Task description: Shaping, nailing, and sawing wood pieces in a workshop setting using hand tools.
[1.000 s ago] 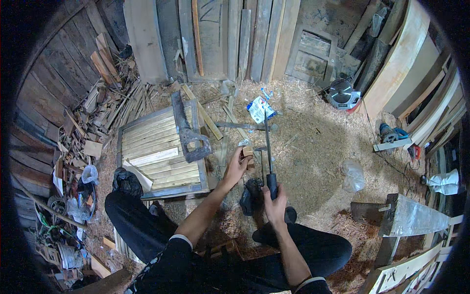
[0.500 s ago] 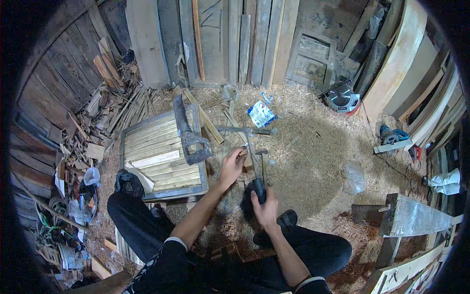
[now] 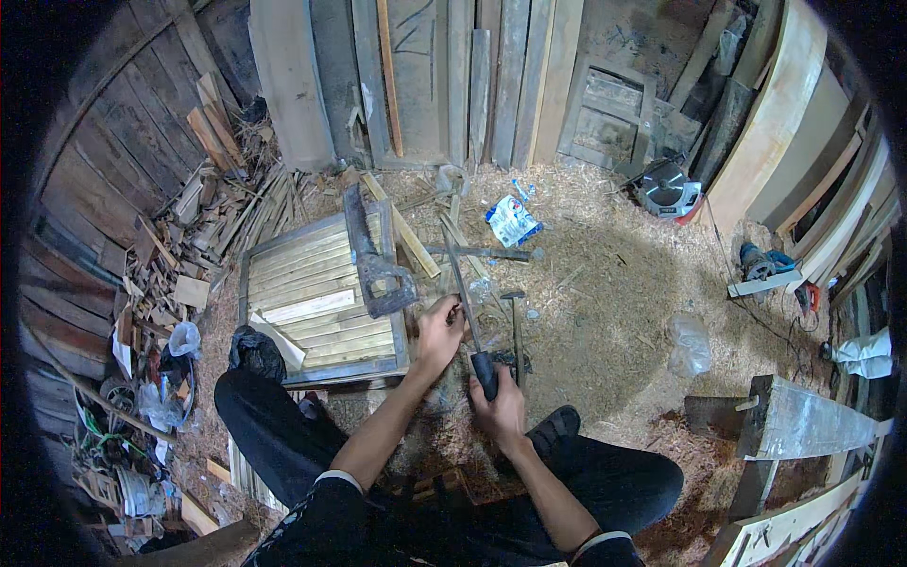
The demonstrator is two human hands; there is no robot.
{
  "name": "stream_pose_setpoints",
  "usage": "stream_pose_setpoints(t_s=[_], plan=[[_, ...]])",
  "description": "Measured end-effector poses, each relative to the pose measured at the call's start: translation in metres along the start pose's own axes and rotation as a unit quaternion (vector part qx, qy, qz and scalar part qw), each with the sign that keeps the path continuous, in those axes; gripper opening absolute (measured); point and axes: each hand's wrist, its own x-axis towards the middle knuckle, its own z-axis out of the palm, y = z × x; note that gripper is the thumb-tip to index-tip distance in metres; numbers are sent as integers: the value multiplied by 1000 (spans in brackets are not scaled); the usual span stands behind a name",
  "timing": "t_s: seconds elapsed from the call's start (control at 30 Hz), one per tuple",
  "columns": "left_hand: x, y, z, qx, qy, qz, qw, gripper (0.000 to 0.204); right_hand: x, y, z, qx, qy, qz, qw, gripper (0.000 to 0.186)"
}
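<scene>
My right hand (image 3: pixel 501 408) is closed round the black handle of a long, narrow-bladed metal tool (image 3: pixel 484 372); its exact kind is unclear. The blade slants up and left, past the fingers of my left hand (image 3: pixel 441 333). Those fingers are curled in beside the blade, and whatever they pinch is too small or hidden to name. Just left of my left hand, a rusty handsaw (image 3: pixel 385 293) lies over a framed slatted wooden panel (image 3: pixel 283 335). A hammer (image 3: pixel 516 331) rests on the ground right of the blade.
Sawdust and shavings cover the floor (image 3: pixel 605 312). A blue-and-white packet (image 3: pixel 513 221) and a dark metal bar (image 3: pixel 491 253) lie ahead. Off to the right are a clear plastic bag (image 3: pixel 689 344), a circular saw (image 3: pixel 669 192) and a blue power tool (image 3: pixel 759 265). Wood scraps (image 3: pixel 161 302) fill the left.
The tool has swung left at its tip and drawn back, with my right hand moving slightly left and nearer. My left hand has shifted a little nearer. The whole view has shifted slightly.
</scene>
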Motion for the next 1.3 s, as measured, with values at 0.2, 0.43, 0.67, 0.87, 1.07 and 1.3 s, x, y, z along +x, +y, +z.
stream_pose_setpoints(t_s=[0.2, 0.43, 0.67, 0.87, 1.07, 1.3], plan=[[-5, 2, 2, 5, 19, 12, 1000, 15, 1, 1, 0, -15, -34, 36, 999, 38], [-4, 5, 1, -11, -9, -15, 1000, 14, 2, 2, 4, -3, -8, 21, 1000, 37], [-3, -4, 6, -13, -16, 5, 1000, 19, 4, 1, 8, -17, -29, 33, 999, 36], [-7, -16, 3, 9, -13, 28, 999, 31, 3, -13, 8, -32, -16, 9, 999, 39], [-28, 18, -14, -58, -47, -63, 995, 45, 2, -18, -1, 37, -72, 27, 996, 42], [-67, 32, -10, -175, -66, -112, 976, 40, 12, -8, 9, 140, -88, 121, 979, 41]])
